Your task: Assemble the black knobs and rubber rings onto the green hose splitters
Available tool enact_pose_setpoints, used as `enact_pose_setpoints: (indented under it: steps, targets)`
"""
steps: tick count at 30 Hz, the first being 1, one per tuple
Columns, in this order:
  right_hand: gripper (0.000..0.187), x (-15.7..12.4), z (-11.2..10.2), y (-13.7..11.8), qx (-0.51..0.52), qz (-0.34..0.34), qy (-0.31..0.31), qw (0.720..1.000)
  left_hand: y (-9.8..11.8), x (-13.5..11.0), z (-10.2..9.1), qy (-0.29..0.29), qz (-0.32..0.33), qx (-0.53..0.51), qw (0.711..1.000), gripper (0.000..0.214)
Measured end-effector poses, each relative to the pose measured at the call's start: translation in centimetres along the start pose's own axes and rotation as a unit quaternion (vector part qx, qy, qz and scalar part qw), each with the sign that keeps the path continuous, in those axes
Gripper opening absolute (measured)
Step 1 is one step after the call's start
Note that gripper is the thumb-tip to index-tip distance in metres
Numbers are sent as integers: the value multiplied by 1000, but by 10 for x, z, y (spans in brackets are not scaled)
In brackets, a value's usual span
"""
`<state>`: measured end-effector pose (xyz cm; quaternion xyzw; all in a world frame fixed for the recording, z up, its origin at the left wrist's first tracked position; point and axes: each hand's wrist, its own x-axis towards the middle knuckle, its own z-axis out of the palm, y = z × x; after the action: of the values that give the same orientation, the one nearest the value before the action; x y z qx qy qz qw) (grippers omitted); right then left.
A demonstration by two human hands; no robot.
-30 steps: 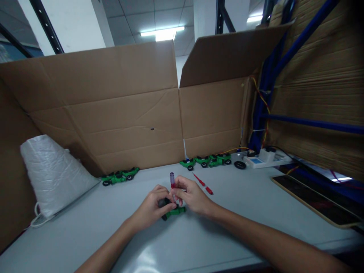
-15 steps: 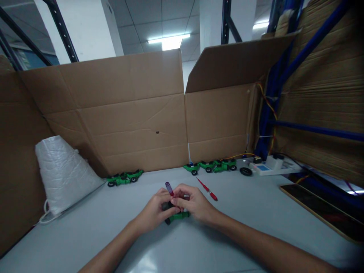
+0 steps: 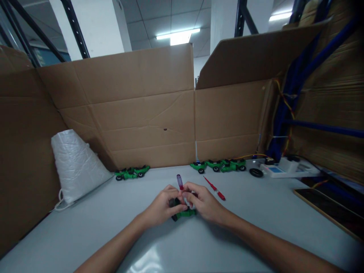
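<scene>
A green toy car (image 3: 186, 213) with black wheels lies on the table under both hands, its upper part mostly hidden by fingers. My left hand (image 3: 164, 204) is closed around the car's left end, thumb pressed along its top. Between the hands rises a small screwdriver (image 3: 179, 181) with a clear purple and red handle, nearly upright over the car. My right hand (image 3: 203, 201) pinches it low down with thumb and fingers; its tip is hard to make out. Just beyond this hand lies a second, red screwdriver (image 3: 217, 191).
More green toy cars stand at the back left (image 3: 132, 173) and along the back right (image 3: 224, 165). A white bag (image 3: 78, 167) leans at the left. A black ring (image 3: 256, 173), a power strip (image 3: 292, 168) and a dark panel (image 3: 330, 206) are at the right. Cardboard walls (image 3: 142, 121) enclose the table.
The whole scene has shifted right in view as the head turned. The held screwdriver has gone from leaning left to nearly upright. Both hands remain at the toy car.
</scene>
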<state>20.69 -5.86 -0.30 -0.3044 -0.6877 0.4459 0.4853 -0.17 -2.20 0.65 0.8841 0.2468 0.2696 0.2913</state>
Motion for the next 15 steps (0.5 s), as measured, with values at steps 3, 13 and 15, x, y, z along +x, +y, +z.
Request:
enact_pose_setpoints:
  steps: [3,13,15]
  targets:
    - [40,-1,1,-1,6,2,-7,1000,-1,0,1,0,4,4,1000,23]
    - [37,3,-3,8,-5,-9,60,998,-1,0,-1,-4,5,20,1000,28]
    - [35,3,-3,8,4,-5,76,997,-2,0,-1,-4,4,19,1000,28]
